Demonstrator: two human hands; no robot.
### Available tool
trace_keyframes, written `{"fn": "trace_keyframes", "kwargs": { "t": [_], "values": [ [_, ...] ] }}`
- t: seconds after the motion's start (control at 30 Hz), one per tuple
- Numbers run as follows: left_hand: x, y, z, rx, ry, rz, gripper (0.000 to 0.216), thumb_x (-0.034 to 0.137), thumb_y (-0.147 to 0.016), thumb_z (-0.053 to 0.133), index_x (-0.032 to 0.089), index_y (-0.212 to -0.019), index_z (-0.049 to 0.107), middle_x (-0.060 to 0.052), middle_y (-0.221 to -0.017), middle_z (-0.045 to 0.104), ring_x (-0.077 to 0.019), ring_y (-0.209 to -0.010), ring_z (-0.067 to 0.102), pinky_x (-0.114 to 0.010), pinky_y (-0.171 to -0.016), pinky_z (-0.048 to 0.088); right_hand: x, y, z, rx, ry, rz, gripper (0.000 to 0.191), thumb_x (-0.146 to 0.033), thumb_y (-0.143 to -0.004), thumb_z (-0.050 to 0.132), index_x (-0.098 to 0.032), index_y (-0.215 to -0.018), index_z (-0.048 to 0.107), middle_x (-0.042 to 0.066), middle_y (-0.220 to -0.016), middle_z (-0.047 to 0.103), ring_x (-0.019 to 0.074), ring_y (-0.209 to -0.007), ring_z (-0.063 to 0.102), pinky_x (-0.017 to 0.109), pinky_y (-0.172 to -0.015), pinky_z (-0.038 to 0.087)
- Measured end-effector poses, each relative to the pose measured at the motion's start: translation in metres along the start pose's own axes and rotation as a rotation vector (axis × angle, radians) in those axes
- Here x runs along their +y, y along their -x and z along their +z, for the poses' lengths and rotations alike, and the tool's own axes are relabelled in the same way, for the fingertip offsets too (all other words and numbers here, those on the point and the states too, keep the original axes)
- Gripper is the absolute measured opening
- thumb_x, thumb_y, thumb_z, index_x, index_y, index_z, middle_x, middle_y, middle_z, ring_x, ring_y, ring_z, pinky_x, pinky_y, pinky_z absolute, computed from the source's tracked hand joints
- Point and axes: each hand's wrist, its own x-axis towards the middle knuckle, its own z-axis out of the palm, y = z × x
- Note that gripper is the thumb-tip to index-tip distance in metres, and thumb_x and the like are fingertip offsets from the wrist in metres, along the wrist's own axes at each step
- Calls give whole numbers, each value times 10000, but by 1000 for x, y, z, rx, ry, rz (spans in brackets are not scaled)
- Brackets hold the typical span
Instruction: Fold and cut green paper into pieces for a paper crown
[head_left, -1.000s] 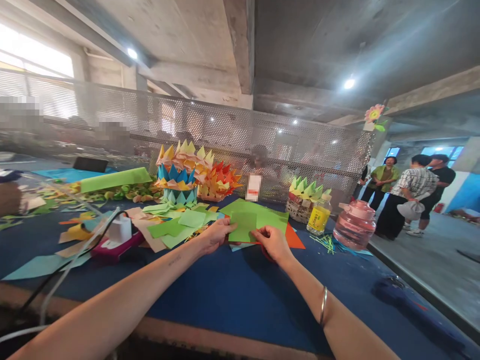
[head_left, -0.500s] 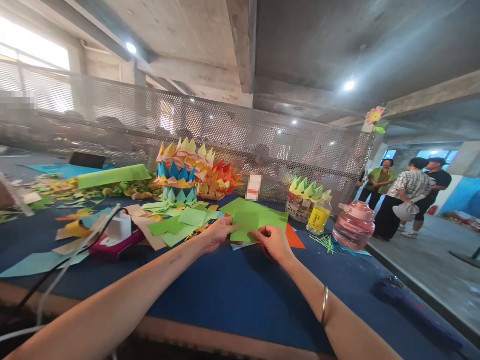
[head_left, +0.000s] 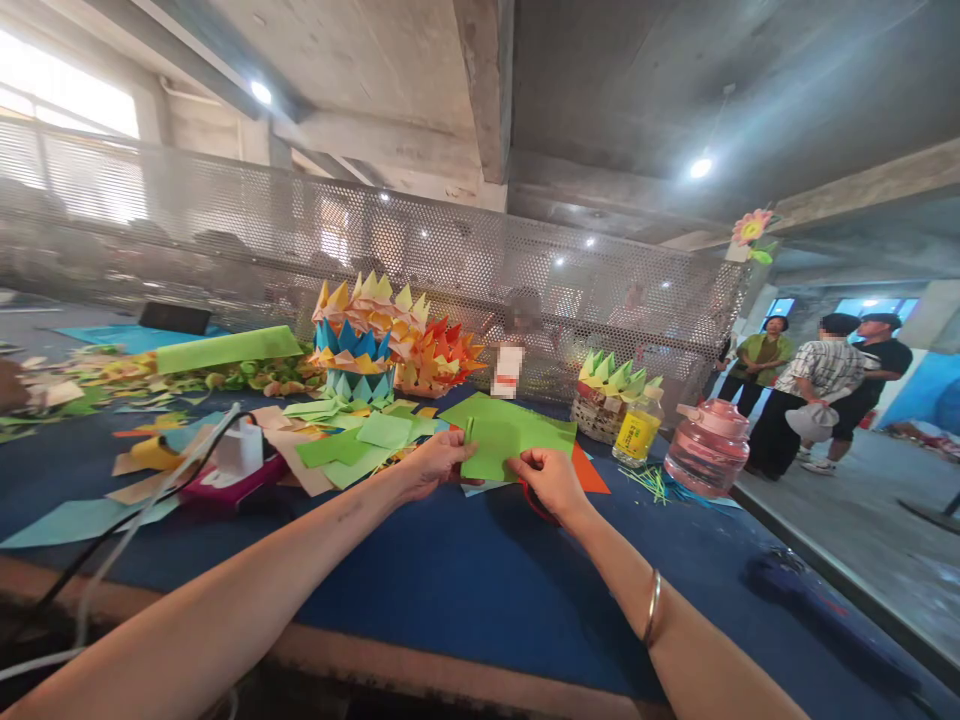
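Observation:
Between my two hands is a small green sheet of paper (head_left: 491, 450), held just above the blue tabletop. My left hand (head_left: 442, 465) pinches its left edge, where a narrow strip looks bent up. Fingers of my right hand (head_left: 547, 480) close on the lower right edge of the same paper. A red loop (head_left: 541, 507), like a scissors handle, shows under my right hand; the rest of it is hidden. Behind the held paper lies a larger green sheet (head_left: 536, 425), with an orange sheet (head_left: 589, 472) partly under it.
Loose paper pieces (head_left: 386, 432) spread to the left, near a pink power strip (head_left: 232, 485) with cables. Folded-paper crowns (head_left: 356, 345) stand behind. A woven basket (head_left: 596, 412), yellow-labelled bottle (head_left: 637, 432) and pink jug (head_left: 709, 450) stand right. Several people (head_left: 825, 385) stand beyond the table.
The green paper's left edge now shows a raised strip by my left fingers. My right hand has shifted slightly right along the lower edge. Both hands keep hold of it.

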Motion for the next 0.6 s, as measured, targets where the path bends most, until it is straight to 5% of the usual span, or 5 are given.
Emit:
{"fn": "trace_keyframes", "kwargs": {
  "t": [0.33, 0.6],
  "values": [
    [2, -2, -5, 54, 13, 17, 137, 189, -794, 717, 118, -905, 683, -76, -772, 735, -159, -598, 684, -245, -533, 572, 7, -6, -10, 53, 94, 50, 268, -388, -919, 541, -129, -915, 613, -2, -829, 624, 124, -694, 606, 285, -637, 517],
    [1, -4, -8, 105, 12, 36, 130, 160, -807, 688, 104, -924, 683, -96, -804, 741, -170, -621, 689, -274, -554, 583, 30, -18, -71, 192, 389, 269, 273, -346, -917, 553, -162, -1116, 589, 67, -1114, 619, 186, -945, 619, 392, -816, 526]
  ]
}}
